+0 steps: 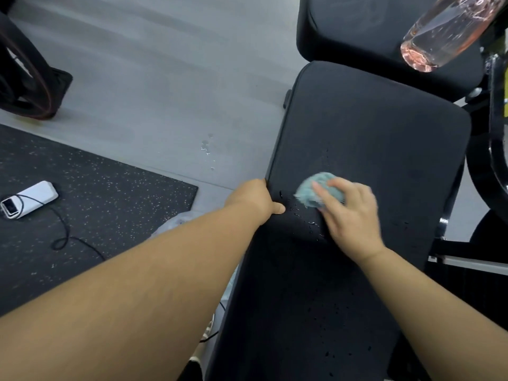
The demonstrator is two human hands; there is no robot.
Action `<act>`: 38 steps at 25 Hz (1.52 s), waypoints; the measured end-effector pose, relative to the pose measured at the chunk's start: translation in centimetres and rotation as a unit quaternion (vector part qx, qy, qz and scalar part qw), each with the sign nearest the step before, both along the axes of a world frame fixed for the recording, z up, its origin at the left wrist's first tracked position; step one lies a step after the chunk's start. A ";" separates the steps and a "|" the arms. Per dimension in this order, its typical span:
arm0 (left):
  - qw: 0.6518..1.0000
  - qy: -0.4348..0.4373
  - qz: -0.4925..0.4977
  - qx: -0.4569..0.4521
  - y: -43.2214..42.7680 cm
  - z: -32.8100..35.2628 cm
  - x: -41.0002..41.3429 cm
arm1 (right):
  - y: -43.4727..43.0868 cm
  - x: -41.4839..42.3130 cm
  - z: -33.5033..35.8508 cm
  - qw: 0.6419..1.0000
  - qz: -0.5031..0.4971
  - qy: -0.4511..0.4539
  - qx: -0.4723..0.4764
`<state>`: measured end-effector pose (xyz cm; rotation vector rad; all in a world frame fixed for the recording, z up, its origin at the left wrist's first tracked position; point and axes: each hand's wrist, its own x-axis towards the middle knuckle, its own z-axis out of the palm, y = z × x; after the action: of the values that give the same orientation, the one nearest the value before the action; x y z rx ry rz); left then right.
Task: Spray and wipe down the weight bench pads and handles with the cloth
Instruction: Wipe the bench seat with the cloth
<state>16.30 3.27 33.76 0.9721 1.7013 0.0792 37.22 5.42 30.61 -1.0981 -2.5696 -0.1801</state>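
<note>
- Head view: the left grip clasps the left edge of the long pad of the weight bench, thumb on top of the black surface and fingers curled over the side.
- The right grip, blurred, has its fingers curled over a bunched blue-green cloth and presses it onto the long pad just right of the left thumb.
- Water droplets lie on the long pad around the cloth and further down towards the near end.
- A second pad, also black, sits beyond the far end of the long pad.
- A clear bottle with a pinkish tint hangs tilted at the upper right, above the second pad; its top runs out of view, so what holds it cannot be told.
- Black metal frame stands to the right of the long pad.
- On the grey floor to the left are a few wet spots, a speckled dark mat and, on the mat, a white device with a black cable.
- A black wheel-like hoop rests at the upper left.
</note>
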 end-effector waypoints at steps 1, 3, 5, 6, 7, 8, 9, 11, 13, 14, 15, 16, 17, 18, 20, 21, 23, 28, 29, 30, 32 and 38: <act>1.000 0.002 0.002 0.003 -0.1 -0.1 0.1 | 0.0 1.9 0.6 0.998 -0.056 -0.004 0.000; 1.000 0.009 0.003 0.014 -0.2 -0.3 0.0 | 1.2 1.9 0.8 0.966 -0.256 0.045 -0.011; 1.000 0.017 -0.002 0.018 -0.3 -0.1 0.0 | 3.3 -2.8 0.6 0.867 -0.477 0.136 -0.047; 0.999 0.024 -0.008 0.022 -0.4 0.0 0.1 | 3.6 -5.5 0.6 0.838 -0.519 0.164 -0.049; 0.999 0.032 -0.013 0.028 -0.5 0.1 0.2 | 3.3 -7.7 0.5 0.842 -0.508 0.174 -0.041; 0.999 0.035 -0.013 0.032 -0.6 0.1 0.2 | 2.7 -9.0 0.2 0.871 -0.463 0.162 -0.024; 0.999 0.036 -0.010 0.034 -0.8 0.2 0.3 | 1.4 -9.0 -0.4 0.911 -0.393 0.127 0.007; 0.999 0.036 0.003 0.035 -0.9 0.4 0.5 | -2.0 -5.8 -1.5 0.975 -0.214 0.052 0.019; 0.997 0.069 0.013 0.044 -1.4 1.0 1.0 | -4.5 -0.4 -1.6 0.994 -0.110 0.005 0.024; 0.990 0.124 0.002 0.069 -1.9 1.6 1.4 | -5.3 2.3 -1.5 0.993 -0.113 -0.015 0.032; 0.973 0.195 -0.036 0.117 -2.3 2.4 1.8 | -5.7 4.5 -1.3 0.988 -0.146 -0.023 0.038; 0.945 0.256 -0.096 0.177 -2.4 3.1 2.4 | -5.7 5.8 -1.0 0.979 -0.199 -0.018 0.037; 0.914 0.291 -0.161 0.231 -2.3 3.7 3.0 | -5.1 6.3 -0.8 0.966 -0.257 -0.003 0.032; 0.889 0.309 -0.215 0.260 -1.8 3.9 3.5 | -3.9 5.9 -0.6 0.950 -0.311 0.025 0.024; 0.868 0.331 -0.289 0.231 -0.5 3.9 4.4 | 0.4 2.9 0.6 0.918 -0.384 0.103 -0.012; 0.860 0.344 -0.313 0.209 0.0 3.6 4.6 | 2.5 0.8 1.3 0.906 -0.400 0.137 -0.031; 0.836 0.368 -0.358 0.191 0.3 3.0 4.6 | 5.2 -3.5 2.0 0.909 -0.383 0.159 -0.043; 0.798 0.412 -0.405 0.170 0.3 2.9 5.2 | 3.4 -1.7 0.3 0.991 -0.120 0.043 0.028; 0.794 0.419 -0.410 0.159 0.5 2.9 5.7 | 3.3 1.2 0.2 0.989 -0.136 0.050 0.025; 0.788 0.427 -0.415 0.153 0.7 2.9 6.2 | 3.1 4.2 0.4 0.979 -0.197 0.055 0.023; 0.780 0.443 -0.414 0.152 1.0 2.9 6.8 | 2.0 8.6 0.9 0.919 -0.381 0.097 -0.008; 0.768 0.467 -0.408 0.161 1.6 2.5 7.2 | -5.3 1.1 -1.6 0.925 -0.348 0.148 -0.030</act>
<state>23.52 4.87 36.23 2.1942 1.9630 -0.8526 38.31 0.13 29.02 -1.8626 -1.8404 -0.0908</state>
